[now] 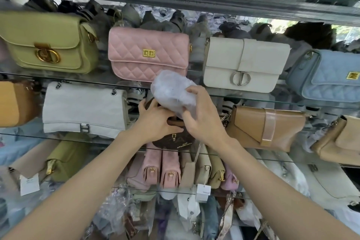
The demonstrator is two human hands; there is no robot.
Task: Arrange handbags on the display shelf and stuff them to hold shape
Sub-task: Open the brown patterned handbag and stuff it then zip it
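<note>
Two hands at work in the head view, mid-stuffing. Best done by spreading the mouth of the brown bag [173, 140] wide, then feeding the plastic-wrapped stuffing [173, 93] in slowly, filling corners evenly without overpacking. Left hand [155, 122] curled round the bag's top, gripping it. Right hand [202, 115] curled on the wad's lower end, clasping it above the opening. Bag held at the front edge of the glass shelf [253, 159], between white and tan handbags.

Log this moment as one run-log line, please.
phase: stuffing | left hand: holds brown bag open | right hand: grips plastic-wrapped stuffing, at bag mouth | stuffing: mostly outside
</note>
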